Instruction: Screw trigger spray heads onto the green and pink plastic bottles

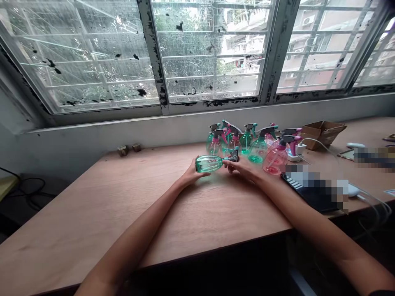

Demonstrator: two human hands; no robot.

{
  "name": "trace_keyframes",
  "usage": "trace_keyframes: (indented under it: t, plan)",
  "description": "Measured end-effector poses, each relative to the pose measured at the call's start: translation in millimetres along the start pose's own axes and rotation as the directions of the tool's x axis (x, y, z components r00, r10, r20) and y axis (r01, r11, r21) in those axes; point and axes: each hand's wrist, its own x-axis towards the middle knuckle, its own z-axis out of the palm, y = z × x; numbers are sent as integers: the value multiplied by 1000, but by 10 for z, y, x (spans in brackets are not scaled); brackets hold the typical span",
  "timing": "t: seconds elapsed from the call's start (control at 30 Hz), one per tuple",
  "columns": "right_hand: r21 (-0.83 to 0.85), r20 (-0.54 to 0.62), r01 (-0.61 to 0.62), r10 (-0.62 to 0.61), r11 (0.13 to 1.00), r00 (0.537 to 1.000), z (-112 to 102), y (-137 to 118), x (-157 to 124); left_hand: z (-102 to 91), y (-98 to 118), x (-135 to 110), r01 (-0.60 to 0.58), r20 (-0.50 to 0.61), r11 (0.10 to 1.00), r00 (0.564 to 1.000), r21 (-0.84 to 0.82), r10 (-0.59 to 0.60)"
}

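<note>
A green see-through spray bottle (209, 163) lies on its side in the air just above the wooden table (148, 197), its base to the left and its dark trigger head (234, 155) to the right. My left hand (191, 172) is wrapped around the base end. At the neck, just below the trigger head, the fingers of my right hand (239, 166) close on the same bottle. Right behind my hands stand several upright green and pink spray bottles, among them a green one (257, 149) and a pink one (275, 159).
Right of the bottles are an open cardboard box (322, 133), a white power strip with a plug (298, 154) and cables. A black tablet-like object (311, 193), partly blurred out, lies near the front edge. Two small brown blocks (122, 151) sit at the back left, below the window.
</note>
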Motion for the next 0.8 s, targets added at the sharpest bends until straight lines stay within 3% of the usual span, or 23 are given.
trace_keyframes:
  t: [0.27,0.5,0.8]
  plan:
    - [56,54,-53,50,997,997,-29,34,-4,-99,99,-3,57,-8,996,998,-69,-57]
    - [94,27,-49,46,994,999,-45,59,-12,-34,94,-15,-13,82,996,996,-92,21]
    - [69,-41,-61,64,996,997,-44,116,34,13,14,0,-49,47,998,998,-44,51]
